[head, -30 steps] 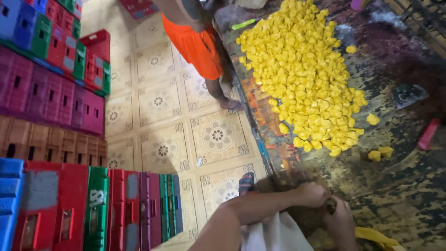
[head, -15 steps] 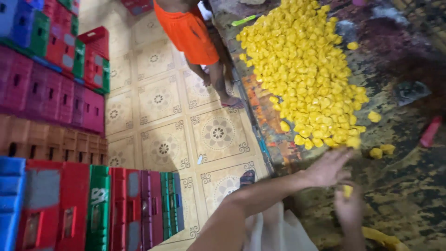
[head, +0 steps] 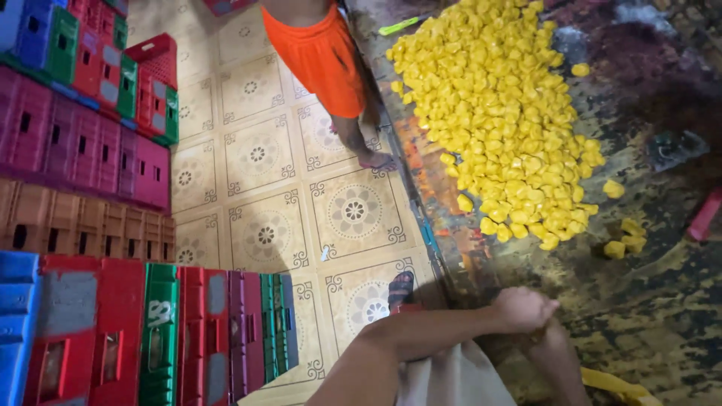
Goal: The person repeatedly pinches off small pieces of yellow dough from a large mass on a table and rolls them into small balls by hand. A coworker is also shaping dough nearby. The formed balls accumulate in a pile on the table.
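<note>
Below the heap of yellow pieces [head: 500, 120], on the stained tabletop [head: 662, 316]: left hand [head: 525, 308], forearm lying level, fingers curled shut in a fist, contents not visible. Right hand hidden behind it, grip can't tell. Heap well apart from both.

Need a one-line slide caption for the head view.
Closed hand over a stained table beside a heap of yellow pieces; stacked crates line the tiled floor.

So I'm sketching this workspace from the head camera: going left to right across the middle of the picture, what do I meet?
Stacked plastic crates → patterned floor tiles → another person's leg in orange shorts → table edge → heap of yellow pieces → a few stray yellow pieces → red object at the far right.
</note>
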